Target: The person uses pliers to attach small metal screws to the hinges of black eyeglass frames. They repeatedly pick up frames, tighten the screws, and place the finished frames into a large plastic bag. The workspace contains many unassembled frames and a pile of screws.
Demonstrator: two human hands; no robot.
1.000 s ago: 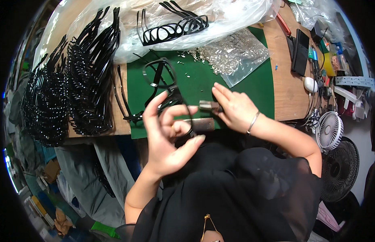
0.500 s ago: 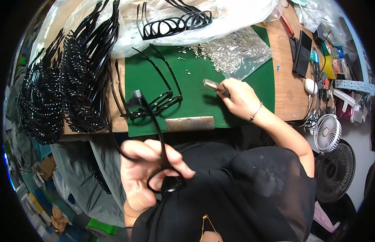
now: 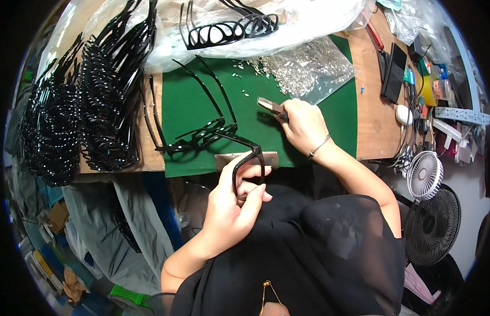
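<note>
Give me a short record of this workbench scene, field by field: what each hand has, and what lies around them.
Left hand: left hand holds a black glasses frame near the table edge
Right hand: right hand grips small pliers over the green mat
On the mat: a second black frame, arms unfolded
Near the pliers: clear bag of small metal parts
Far left: stacks of black frames
Right side: dark phone, small white fan
</note>
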